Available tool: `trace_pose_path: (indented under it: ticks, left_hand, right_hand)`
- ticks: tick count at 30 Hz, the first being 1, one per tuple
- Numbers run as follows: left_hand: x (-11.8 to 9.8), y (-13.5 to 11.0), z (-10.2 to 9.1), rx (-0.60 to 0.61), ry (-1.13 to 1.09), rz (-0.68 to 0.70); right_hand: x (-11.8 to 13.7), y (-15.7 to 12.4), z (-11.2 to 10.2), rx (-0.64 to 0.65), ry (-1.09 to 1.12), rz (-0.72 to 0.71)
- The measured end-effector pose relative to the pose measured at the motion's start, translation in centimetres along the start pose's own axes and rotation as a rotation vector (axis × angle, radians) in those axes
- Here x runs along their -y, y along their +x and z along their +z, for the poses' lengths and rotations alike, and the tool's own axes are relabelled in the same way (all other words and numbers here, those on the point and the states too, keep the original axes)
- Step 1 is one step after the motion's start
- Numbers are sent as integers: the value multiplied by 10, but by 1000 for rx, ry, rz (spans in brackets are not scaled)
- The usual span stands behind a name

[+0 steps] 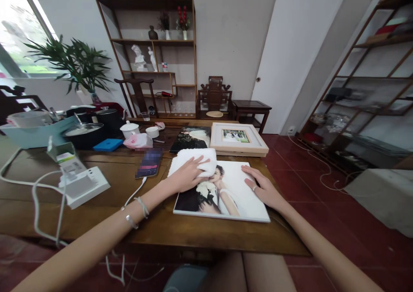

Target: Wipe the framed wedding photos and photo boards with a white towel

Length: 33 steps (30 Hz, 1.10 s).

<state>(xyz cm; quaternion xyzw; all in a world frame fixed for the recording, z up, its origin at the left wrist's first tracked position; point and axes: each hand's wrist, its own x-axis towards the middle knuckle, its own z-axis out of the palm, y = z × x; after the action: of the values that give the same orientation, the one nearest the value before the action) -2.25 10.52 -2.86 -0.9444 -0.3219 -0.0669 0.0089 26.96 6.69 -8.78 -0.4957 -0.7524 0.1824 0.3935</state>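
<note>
A photo panel (pixel 235 197) with a printed picture of a couple lies flat on the wooden table before me. My left hand (pixel 190 173) holds a folded white cloth (pixel 208 156) against the panel's upper left part, fingers spread over it. The cloth hides that corner of the picture. On the panel's right edge rests my right hand (pixel 261 187), its fingers stretched out and nothing in them. Just behind the panel are a dark photo print (pixel 187 139) and a light wooden picture frame (pixel 216 143).
Left of the panel lie a phone (pixel 149 163) with a charging cable, an opened white box (pixel 93 184) and a blue case (pixel 108 144). Farther back stand a lidded white cup (pixel 129 129), a dark pot (pixel 83 136) and a light-blue bin (pixel 32 137). The table's right edge (pixel 287 223) is close.
</note>
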Motion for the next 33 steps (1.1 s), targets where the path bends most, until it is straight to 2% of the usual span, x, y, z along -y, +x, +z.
trace_pose_path:
  ticks: [3, 6, 10, 14, 16, 18, 23, 26, 29, 33]
  left_hand:
    - [-15, -12, -2, 12, 15, -1]
    - [-43, -39, -10, 61, 3, 3]
    - [-82, -74, -31, 153, -9, 52]
    - [-104, -85, -51, 231, -54, 152]
    - [-102, -80, -54, 239, -77, 168]
    - [-90, -69, -51, 236, -88, 149]
    - [-37, -22, -25, 154, -57, 109]
    - [-15, 6, -13, 73, -11, 84]
    - [-14, 19, -4, 8, 66, 60]
    - [-41, 8, 2, 8, 159, 55]
  right_hand:
    - [1, 0, 0, -5, -17, -1]
    - [0, 0, 1, -4, -35, -2]
    - [-2, -1, 1, 2, -31, -1]
    - [-4, 0, 1, 7, -21, 2]
    - [-4, 0, 0, 14, -21, 5]
    - [-3, 0, 0, 22, -25, 12]
    - [-1, 0, 0, 15, -17, 18]
    - [-3, 0, 0, 16, -7, 14]
    - [-4, 1, 0, 26, -12, 9]
    - [-5, 1, 0, 27, -20, 6]
